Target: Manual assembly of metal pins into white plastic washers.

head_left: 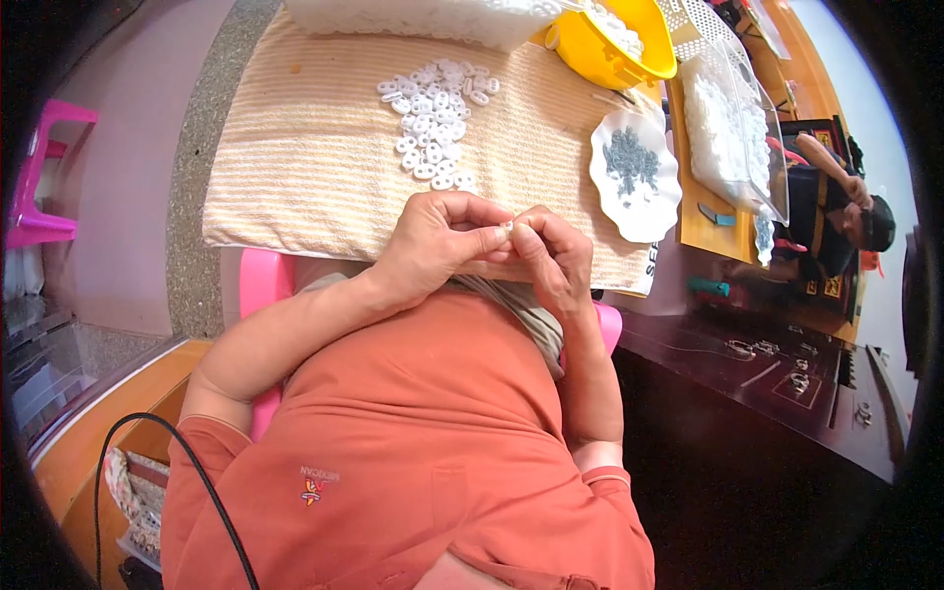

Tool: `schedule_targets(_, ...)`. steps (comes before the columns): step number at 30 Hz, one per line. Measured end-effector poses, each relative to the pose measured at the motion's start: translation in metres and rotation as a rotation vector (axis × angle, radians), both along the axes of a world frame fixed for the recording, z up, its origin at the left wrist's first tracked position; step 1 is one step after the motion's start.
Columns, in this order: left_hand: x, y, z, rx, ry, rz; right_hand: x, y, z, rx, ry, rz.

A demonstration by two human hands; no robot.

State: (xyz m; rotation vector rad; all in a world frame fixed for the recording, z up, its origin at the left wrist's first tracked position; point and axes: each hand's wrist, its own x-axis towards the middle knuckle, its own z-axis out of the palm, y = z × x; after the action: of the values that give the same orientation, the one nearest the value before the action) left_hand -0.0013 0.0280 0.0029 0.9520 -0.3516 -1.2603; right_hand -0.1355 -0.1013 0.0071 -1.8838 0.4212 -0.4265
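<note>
Just over the near edge of the towel, my left hand (438, 236) and my right hand (558, 258) meet fingertip to fingertip. Both are closed in a pinch around a small white piece (507, 225), mostly covered by the fingers. Beyond them lies a loose pile of small white oval plastic pieces (433, 123) with holes in them. To the right of my right hand sits a white scalloped plate (644, 221) bearing a heap of tiny dark grey parts (629, 159).
A striped beige towel (295, 147) covers the table. At the back stand a translucent bin (423, 22) and a yellow basket (654, 64) of white pieces. Right of them is a clear box (728, 138) of white parts. Another person (836, 211) appears at far right; a pink stool (44, 187) at left.
</note>
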Motion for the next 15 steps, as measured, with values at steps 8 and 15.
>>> schedule_targets(8, -0.001, 0.000, -0.004, -0.042, -0.064, -0.033, 0.000, -0.003, 0.012, 0.013, 0.012, 0.081)
schedule_targets(15, 0.001, 0.001, 0.000, -0.029, -0.063, -0.044, -0.002, -0.008, 0.009, 0.016, 0.027, 0.100)
